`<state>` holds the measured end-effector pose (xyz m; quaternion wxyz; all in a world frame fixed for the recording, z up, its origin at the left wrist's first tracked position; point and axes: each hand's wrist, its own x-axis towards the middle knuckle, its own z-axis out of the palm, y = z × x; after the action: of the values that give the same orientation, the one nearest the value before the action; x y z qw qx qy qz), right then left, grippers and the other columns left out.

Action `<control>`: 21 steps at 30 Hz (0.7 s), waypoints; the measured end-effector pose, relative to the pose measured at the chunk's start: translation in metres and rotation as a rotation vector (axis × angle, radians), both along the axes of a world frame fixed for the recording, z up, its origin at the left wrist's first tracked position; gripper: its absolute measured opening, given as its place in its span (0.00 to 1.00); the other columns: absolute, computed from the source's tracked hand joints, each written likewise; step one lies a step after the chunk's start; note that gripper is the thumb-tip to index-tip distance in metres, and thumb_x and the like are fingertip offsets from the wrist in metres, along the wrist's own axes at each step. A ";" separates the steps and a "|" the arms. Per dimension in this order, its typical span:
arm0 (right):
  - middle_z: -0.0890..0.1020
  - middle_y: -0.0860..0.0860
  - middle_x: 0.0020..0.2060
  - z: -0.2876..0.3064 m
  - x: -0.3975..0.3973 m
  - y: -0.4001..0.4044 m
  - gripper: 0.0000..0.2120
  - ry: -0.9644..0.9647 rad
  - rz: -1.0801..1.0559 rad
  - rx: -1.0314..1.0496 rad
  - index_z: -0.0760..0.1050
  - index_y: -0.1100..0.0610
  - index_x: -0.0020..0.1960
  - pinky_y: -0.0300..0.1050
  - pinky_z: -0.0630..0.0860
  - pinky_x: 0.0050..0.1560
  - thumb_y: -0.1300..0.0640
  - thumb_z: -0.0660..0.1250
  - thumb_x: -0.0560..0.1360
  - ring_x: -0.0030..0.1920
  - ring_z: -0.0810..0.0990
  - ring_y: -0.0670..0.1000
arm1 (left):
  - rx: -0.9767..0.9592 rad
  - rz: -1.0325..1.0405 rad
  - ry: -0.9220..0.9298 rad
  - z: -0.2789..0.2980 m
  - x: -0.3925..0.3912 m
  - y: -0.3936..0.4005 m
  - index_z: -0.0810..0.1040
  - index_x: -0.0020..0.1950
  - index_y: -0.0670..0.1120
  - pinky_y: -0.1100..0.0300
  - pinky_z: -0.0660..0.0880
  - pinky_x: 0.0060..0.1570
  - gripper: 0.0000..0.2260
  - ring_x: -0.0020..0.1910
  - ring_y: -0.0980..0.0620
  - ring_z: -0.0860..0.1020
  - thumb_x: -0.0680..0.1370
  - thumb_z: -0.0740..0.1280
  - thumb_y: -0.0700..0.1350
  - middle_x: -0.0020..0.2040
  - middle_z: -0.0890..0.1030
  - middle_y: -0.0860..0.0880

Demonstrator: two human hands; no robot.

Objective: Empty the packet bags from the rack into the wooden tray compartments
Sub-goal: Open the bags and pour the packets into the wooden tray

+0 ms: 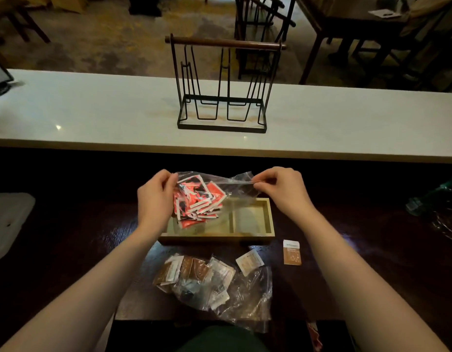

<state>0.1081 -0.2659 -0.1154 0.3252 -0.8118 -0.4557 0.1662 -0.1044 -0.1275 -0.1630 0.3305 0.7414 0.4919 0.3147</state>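
A clear plastic bag (232,185) full of red packets (198,200) hangs over the wooden tray (269,217). My left hand (156,196) pinches its left top corner and my right hand (283,189) pinches the right end of its top edge, stretching it between them. The tray sits on the dark table with a divider; its right compartment shows bare wood, the left part is hidden under the bag. The black wire rack (222,85) with a wooden handle stands on the white counter beyond, with no bags in it.
A second clear bag (220,288) with brown and white packets lies on the table in front of the tray. Two loose packets lie nearby, a white one (249,261) and a brown one (292,252). A green object (435,196) sits at the far right; chairs stand beyond the counter.
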 end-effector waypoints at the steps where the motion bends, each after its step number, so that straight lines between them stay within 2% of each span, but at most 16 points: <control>1: 0.82 0.44 0.40 -0.006 -0.001 0.003 0.07 0.017 -0.010 0.002 0.84 0.55 0.49 0.22 0.68 0.40 0.59 0.71 0.72 0.38 0.75 0.34 | 0.060 -0.005 0.021 0.001 0.000 0.003 0.72 0.37 0.42 0.48 0.72 0.32 0.14 0.33 0.46 0.77 0.80 0.61 0.48 0.32 0.77 0.45; 6: 0.81 0.45 0.36 -0.029 -0.003 0.010 0.05 0.074 -0.050 0.020 0.84 0.57 0.47 0.20 0.67 0.39 0.60 0.72 0.71 0.36 0.75 0.34 | 0.099 -0.029 0.121 -0.006 0.002 0.009 0.67 0.39 0.45 0.45 0.74 0.32 0.14 0.34 0.46 0.77 0.81 0.57 0.50 0.34 0.76 0.47; 11: 0.83 0.47 0.38 -0.045 0.006 0.003 0.05 0.105 -0.081 -0.010 0.84 0.57 0.47 0.24 0.70 0.40 0.60 0.71 0.72 0.38 0.77 0.37 | 0.087 -0.076 0.110 -0.005 0.014 0.003 0.67 0.40 0.45 0.46 0.73 0.34 0.11 0.34 0.44 0.77 0.81 0.57 0.48 0.33 0.77 0.45; 13: 0.83 0.47 0.38 -0.051 0.010 -0.001 0.04 0.130 -0.107 -0.015 0.84 0.57 0.46 0.22 0.70 0.38 0.60 0.71 0.72 0.38 0.77 0.37 | 0.110 -0.072 0.196 0.001 0.021 -0.001 0.68 0.42 0.47 0.46 0.74 0.34 0.10 0.34 0.43 0.76 0.81 0.57 0.49 0.34 0.77 0.46; 15: 0.82 0.47 0.38 -0.055 0.013 -0.004 0.04 0.159 -0.128 -0.008 0.83 0.57 0.46 0.21 0.71 0.38 0.60 0.71 0.72 0.38 0.78 0.38 | 0.188 -0.040 0.333 0.006 0.028 -0.004 0.68 0.45 0.47 0.47 0.73 0.34 0.11 0.37 0.42 0.75 0.81 0.54 0.51 0.39 0.76 0.46; 17: 0.83 0.48 0.36 -0.057 0.013 -0.006 0.03 0.206 -0.135 0.009 0.83 0.57 0.45 0.26 0.75 0.40 0.62 0.71 0.72 0.37 0.81 0.42 | 0.231 -0.019 0.398 0.008 0.032 -0.006 0.67 0.48 0.46 0.49 0.69 0.33 0.12 0.38 0.41 0.72 0.82 0.51 0.52 0.42 0.73 0.44; 19: 0.83 0.51 0.34 -0.058 0.012 -0.007 0.03 0.267 -0.133 0.023 0.83 0.58 0.44 0.37 0.80 0.42 0.63 0.71 0.72 0.36 0.83 0.49 | 0.190 0.006 0.406 0.009 0.034 -0.008 0.65 0.49 0.46 0.48 0.70 0.34 0.12 0.35 0.40 0.73 0.82 0.49 0.52 0.39 0.75 0.43; 21: 0.83 0.50 0.32 -0.059 0.010 -0.008 0.04 0.296 -0.127 0.031 0.82 0.58 0.42 0.41 0.82 0.42 0.64 0.71 0.72 0.36 0.84 0.52 | 0.165 0.028 0.366 0.008 0.036 -0.011 0.63 0.48 0.46 0.45 0.74 0.34 0.12 0.33 0.39 0.75 0.82 0.48 0.52 0.34 0.76 0.42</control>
<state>0.1182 -0.2738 -0.1744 0.4110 -0.8005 -0.3533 0.2560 -0.0684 -0.1381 -0.1548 0.1692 0.8040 0.5266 0.2184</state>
